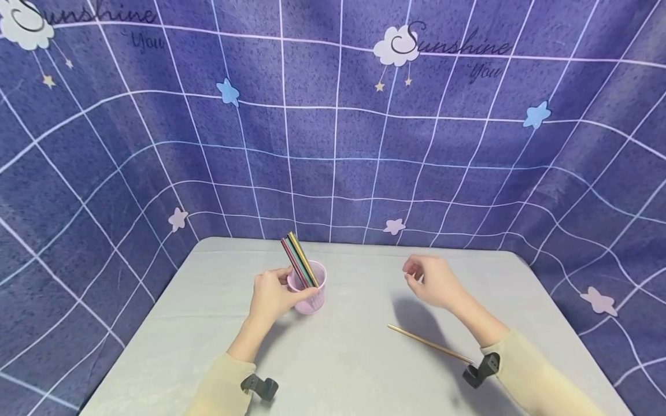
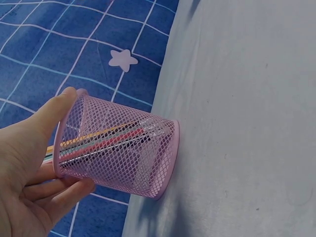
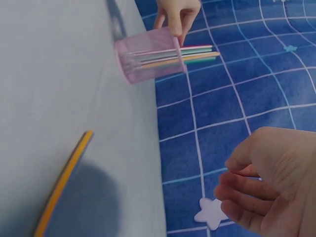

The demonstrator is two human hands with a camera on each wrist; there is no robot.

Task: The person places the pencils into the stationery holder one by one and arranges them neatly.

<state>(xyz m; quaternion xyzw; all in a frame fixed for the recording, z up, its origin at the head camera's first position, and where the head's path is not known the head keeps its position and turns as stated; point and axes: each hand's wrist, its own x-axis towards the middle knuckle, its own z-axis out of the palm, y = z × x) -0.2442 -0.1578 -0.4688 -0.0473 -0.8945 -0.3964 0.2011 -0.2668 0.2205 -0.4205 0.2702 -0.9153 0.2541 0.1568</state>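
My left hand [image 1: 269, 296] holds a pink mesh pencil cup [image 2: 118, 143] by its rim, thumb on one side and fingers on the other. The cup's base is at the tabletop. Several slim pencil-like sticks [image 1: 296, 259], in red, green, black and yellow, lean inside it with their upper ends above the rim. Over on the right, my right hand [image 1: 433, 282] hovers above the table with loosely curled fingers and holds nothing. Below it lies a single yellow stick [image 1: 429, 343], slanting toward the right wrist, with a pale end.
A light grey cloth covers the table [image 1: 354, 364]. Behind and beside it hangs a blue-purple curtain [image 1: 312, 133] with white grid lines, stars and clouds. Small dark cameras [image 1: 260, 387] are strapped to both wrists.
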